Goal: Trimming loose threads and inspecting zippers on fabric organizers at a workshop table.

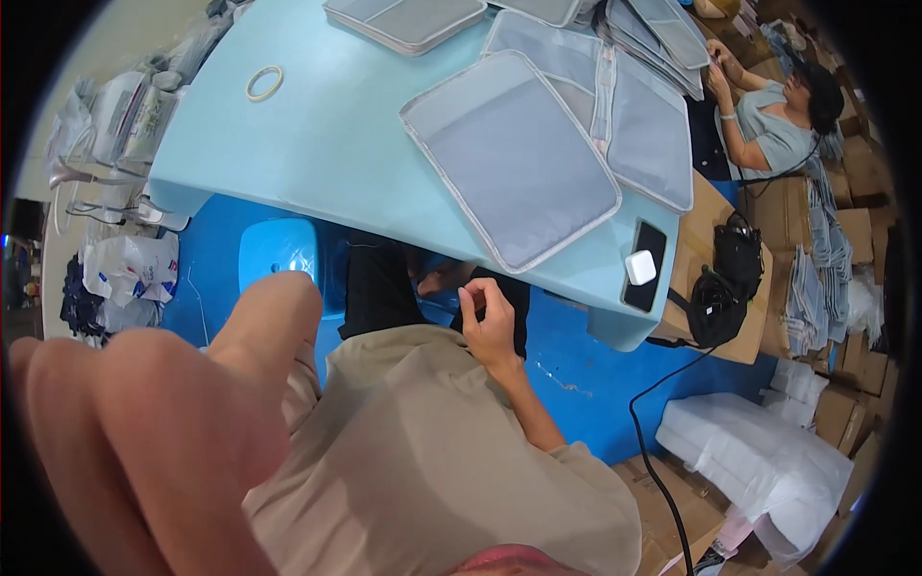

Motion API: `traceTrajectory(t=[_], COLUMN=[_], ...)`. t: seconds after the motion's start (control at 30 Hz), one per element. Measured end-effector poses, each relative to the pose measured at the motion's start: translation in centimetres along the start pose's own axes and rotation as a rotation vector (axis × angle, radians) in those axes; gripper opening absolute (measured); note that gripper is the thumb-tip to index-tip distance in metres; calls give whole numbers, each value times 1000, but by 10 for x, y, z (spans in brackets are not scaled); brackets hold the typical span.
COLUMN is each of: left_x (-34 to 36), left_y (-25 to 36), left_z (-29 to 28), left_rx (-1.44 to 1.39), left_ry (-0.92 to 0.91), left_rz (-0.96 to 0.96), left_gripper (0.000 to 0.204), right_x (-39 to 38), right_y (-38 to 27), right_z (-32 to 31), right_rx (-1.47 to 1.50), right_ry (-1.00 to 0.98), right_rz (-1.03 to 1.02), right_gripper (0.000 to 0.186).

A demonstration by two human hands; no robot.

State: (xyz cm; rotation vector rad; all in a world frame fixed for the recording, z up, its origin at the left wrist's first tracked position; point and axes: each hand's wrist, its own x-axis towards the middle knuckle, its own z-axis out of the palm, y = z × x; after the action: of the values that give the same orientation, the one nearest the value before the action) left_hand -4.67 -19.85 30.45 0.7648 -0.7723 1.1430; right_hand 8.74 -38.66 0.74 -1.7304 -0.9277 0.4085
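Observation:
My left hand (158, 413) is raised very close in the lower left, large and blurred. Its fingers are bent and partly cut off, so what they hold, if anything, is hidden. Over my lap, just off the table's near edge, hovers my right hand (492, 324). Its fingers are loosely curled with a gap to the thumb, and nothing shows in them. Nearest to it on the table is a flat grey mesh pouch (514, 163) with pale piped edges. It lies partly over another grey mesh pouch (648, 134).
The light blue table (317, 144) bears a tape roll (264, 84), more stacked pouches (408, 19) and a phone (645, 288) under a white earbud case (641, 268). A blue stool (279, 252) stands at left. Another person (773, 130) works at far right. A black cable (639, 422) crosses lower right.

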Motion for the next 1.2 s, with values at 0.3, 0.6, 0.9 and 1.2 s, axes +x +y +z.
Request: traceTrajectory(t=[0.3,0.6,0.9,1.2], left_x=[0,7,5,1], left_y=[1,0,3,27], left_z=[-1,-12,-16,-22], left_rx=[-2,-8,-16,-16], left_ry=[-13,-34,-45,-52], left_rz=[-56,-103,-139,-169], left_gripper=[49,49,50,51], right_x=[-7,-13,-7,-7], right_y=[12,17,19,17], right_z=[0,3,2,3], right_rx=[-73,-66,-84,-96], right_ry=[-94,-128,-137,-147], right_rz=[3,45,28,25], right_gripper=[11,8,7,7])
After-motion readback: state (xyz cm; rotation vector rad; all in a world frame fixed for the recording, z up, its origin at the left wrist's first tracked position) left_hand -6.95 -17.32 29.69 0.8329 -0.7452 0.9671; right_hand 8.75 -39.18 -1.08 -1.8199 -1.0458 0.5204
